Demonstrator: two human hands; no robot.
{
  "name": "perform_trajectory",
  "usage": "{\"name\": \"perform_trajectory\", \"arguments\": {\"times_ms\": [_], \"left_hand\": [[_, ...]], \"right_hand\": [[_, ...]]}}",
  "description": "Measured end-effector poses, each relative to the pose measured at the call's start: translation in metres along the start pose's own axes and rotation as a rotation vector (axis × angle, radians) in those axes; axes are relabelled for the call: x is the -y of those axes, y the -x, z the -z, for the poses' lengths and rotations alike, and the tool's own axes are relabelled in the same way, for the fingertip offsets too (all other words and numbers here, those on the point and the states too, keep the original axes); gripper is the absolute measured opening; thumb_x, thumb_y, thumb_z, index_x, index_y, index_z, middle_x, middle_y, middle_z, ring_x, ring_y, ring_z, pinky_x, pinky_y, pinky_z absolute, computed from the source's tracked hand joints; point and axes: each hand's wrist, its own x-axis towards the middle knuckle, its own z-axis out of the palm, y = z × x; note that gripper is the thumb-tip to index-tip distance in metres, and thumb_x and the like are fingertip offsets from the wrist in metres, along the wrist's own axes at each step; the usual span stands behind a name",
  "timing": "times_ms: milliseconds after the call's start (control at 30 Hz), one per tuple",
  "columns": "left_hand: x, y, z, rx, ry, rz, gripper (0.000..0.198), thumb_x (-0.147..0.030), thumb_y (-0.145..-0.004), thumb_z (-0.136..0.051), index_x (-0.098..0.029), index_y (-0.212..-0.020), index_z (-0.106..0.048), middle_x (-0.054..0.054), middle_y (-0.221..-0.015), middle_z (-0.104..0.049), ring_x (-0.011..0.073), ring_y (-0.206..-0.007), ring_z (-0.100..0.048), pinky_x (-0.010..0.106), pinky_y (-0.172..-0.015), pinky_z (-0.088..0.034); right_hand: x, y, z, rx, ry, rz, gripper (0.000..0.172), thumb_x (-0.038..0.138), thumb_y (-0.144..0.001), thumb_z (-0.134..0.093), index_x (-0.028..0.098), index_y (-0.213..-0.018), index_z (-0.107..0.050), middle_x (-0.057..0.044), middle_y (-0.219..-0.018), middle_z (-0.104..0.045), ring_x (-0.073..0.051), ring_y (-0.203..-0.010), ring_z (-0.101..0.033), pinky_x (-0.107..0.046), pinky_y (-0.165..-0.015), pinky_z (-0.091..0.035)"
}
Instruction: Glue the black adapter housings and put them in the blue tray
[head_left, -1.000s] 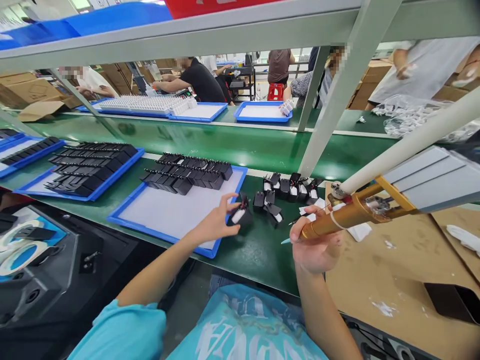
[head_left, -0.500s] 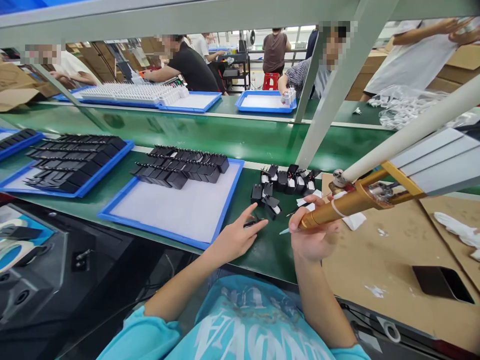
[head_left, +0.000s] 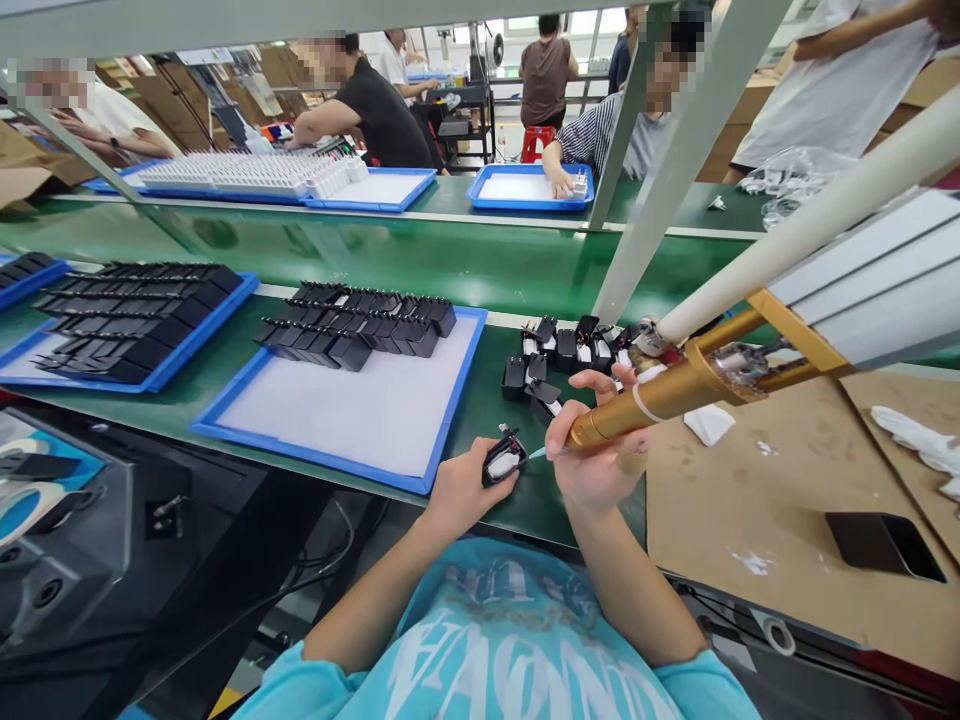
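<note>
My left hand (head_left: 459, 492) grips an open black power adapter (head_left: 504, 464) between thumb and fingers, low over the green bench. White material and small parts show inside its housing. In my right hand (head_left: 596, 478) is a gold glue dispenser (head_left: 634, 408), its fingers wrapped round the barrel. The pale blue nozzle (head_left: 538, 453) points left, with its tip at the adapter's right edge; whether it touches cannot be made out. Behind my hands, several open black adapters (head_left: 565, 350) lie in a loose cluster.
A blue-rimmed tray (head_left: 330, 420) to the left bears rows of black adapters (head_left: 352, 325). Farther left stands another loaded tray (head_left: 161, 370). On the right, cardboard (head_left: 720, 520) carries a dark phone-like object (head_left: 885, 545). A slanted metal post (head_left: 660, 190) rises behind the dispenser. People sit across the bench.
My left hand has closed on an open adapter and drawn it nearer my body. My right hand has carried the dispenser left, bringing its nozzle to the adapter.
</note>
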Motion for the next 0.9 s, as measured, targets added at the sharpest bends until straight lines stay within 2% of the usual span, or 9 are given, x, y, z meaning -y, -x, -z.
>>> {"name": "perform_trajectory", "arguments": {"times_ms": [233,400,467,667,900], "left_hand": [[-0.018,0.001,0.009,-0.054,0.058,-0.081,0.028,-0.034,-0.076,-0.064,-0.024,-0.099,-0.051,-0.001,-0.079,-0.067,0.0168,-0.066,-0.066,0.025,-0.060,-0.049],[-0.024,0.000,0.012,-0.048,0.087,-0.083,0.028,-0.032,-0.074,-0.064,-0.024,-0.098,-0.051,-0.001,-0.079,-0.067,0.0165,-0.065,-0.065,0.025,-0.059,-0.048],[-0.025,0.000,0.012,-0.042,0.094,-0.072,0.028,-0.031,-0.073,-0.064,-0.025,-0.097,-0.051,0.000,-0.079,-0.067,0.0164,-0.064,-0.065,0.025,-0.059,-0.048],[-0.025,0.001,0.012,-0.039,0.109,-0.052,0.028,-0.034,-0.074,-0.063,-0.025,-0.096,-0.050,0.000,-0.079,-0.067,0.0169,-0.063,-0.065,0.026,-0.057,-0.048],[-0.019,-0.002,0.003,-0.021,0.116,0.009,0.028,-0.033,-0.074,-0.064,-0.024,-0.096,-0.048,0.001,-0.079,-0.067,0.0187,-0.066,-0.067,0.027,-0.060,-0.049]], "right_hand": [[0.002,0.002,-0.001,-0.003,0.001,-0.009,0.048,0.061,-0.080,-0.049,0.028,-0.115,-0.054,-0.003,-0.102,-0.063,-0.006,-0.032,-0.052,-0.022,-0.023,-0.029],[0.001,0.002,0.002,-0.004,0.053,0.019,0.039,0.061,-0.081,-0.047,0.025,-0.092,-0.055,-0.003,-0.099,-0.064,-0.006,-0.033,-0.052,-0.022,-0.022,-0.031],[0.001,0.003,0.003,-0.012,0.054,0.034,0.037,0.061,-0.082,-0.046,0.025,-0.089,-0.053,-0.002,-0.097,-0.064,-0.007,-0.035,-0.053,-0.021,-0.022,-0.032],[0.002,0.004,0.000,0.001,0.054,0.013,0.045,0.062,-0.082,-0.044,0.029,-0.112,-0.053,-0.005,-0.103,-0.062,-0.006,-0.035,-0.050,-0.022,-0.022,-0.032],[-0.001,0.004,-0.003,-0.014,0.069,0.046,0.045,0.061,-0.084,-0.041,0.032,-0.115,-0.053,-0.005,-0.103,-0.059,-0.008,-0.043,-0.052,-0.022,-0.022,-0.034]]}}
